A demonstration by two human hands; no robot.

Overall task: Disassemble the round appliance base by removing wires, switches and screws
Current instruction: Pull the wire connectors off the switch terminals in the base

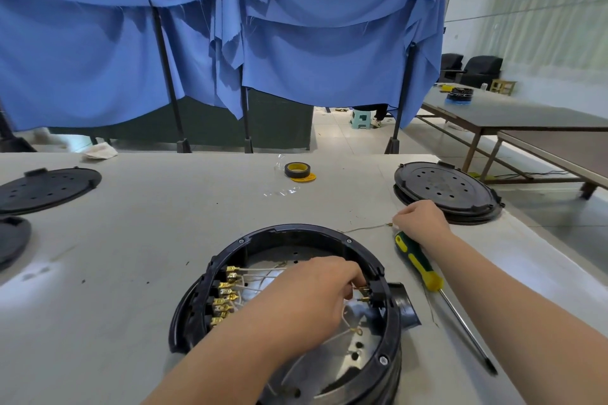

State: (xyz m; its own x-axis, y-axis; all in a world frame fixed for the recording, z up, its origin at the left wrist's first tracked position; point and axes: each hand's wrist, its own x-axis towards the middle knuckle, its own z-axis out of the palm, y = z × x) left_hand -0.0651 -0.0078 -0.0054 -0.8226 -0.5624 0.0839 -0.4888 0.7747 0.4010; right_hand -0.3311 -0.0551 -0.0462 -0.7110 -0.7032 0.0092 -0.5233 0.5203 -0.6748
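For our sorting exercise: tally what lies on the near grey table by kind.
Round appliance base: 1
Black perforated discs: 2
Screwdriver: 1
Tape roll: 1
White cloth: 1
Total: 6

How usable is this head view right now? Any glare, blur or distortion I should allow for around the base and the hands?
Head view: wide-angle bend curves the table edge and the blue curtain; a soft glare patch lies on the table at left; the metal floor of the round appliance base shines; the left hand hides the terminals it works at; the right hand and the screwdriver are sharp.
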